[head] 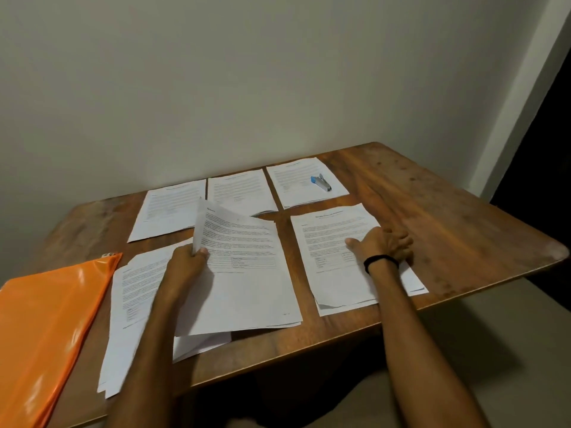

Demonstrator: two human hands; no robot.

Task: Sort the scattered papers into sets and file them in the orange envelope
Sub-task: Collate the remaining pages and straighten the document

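Printed white papers lie in sets on a wooden table (pixel 448 211). My left hand (pixel 185 264) grips the left edge of a lifted stack of sheets (pixel 247 288) near the front middle. Under it and to its left lies another pile (pixel 133 304). My right hand (pixel 381 245) rests flat, fingers spread, on the front right set (pixel 330 242). Three more sets lie in a row at the back: left (pixel 170 208), middle (pixel 238 189) and right (pixel 296 186). The orange envelope (pixel 46 329) lies flat at the front left, partly over the table's edge.
A blue and silver stapler (pixel 321 182) sits on the back right set. A plain wall stands right behind the table. The table's right part is bare wood, with a rounded corner at the far right. A black band circles my right wrist.
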